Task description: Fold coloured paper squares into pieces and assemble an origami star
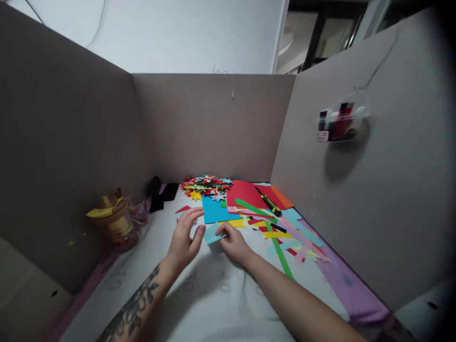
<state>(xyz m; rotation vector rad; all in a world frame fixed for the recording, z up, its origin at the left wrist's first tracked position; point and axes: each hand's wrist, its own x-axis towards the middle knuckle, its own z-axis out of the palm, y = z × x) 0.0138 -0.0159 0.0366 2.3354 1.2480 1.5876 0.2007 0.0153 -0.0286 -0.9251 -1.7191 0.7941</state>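
Note:
A small light-blue piece of paper (211, 234) is pinched in my right hand (234, 243), held over the white table covering. My left hand (185, 237) is just left of that paper, fingers spread and thumb apart, with nothing in it. Beyond my hands lies a larger blue sheet of paper (211, 211). A pile of colourful folded paper stars (204, 185) sits behind it at the back. To the right are red paper sheets (240, 194) with a black and yellow utility knife (269, 203) on top.
Cut paper strips (280, 251) in several colours scatter across the right side. At the left stand a brown and yellow pot-shaped holder (119, 223) and a clear plastic cup (138, 209). Grey partition walls (213, 123) enclose the table; a clear container (338, 126) hangs on the right one.

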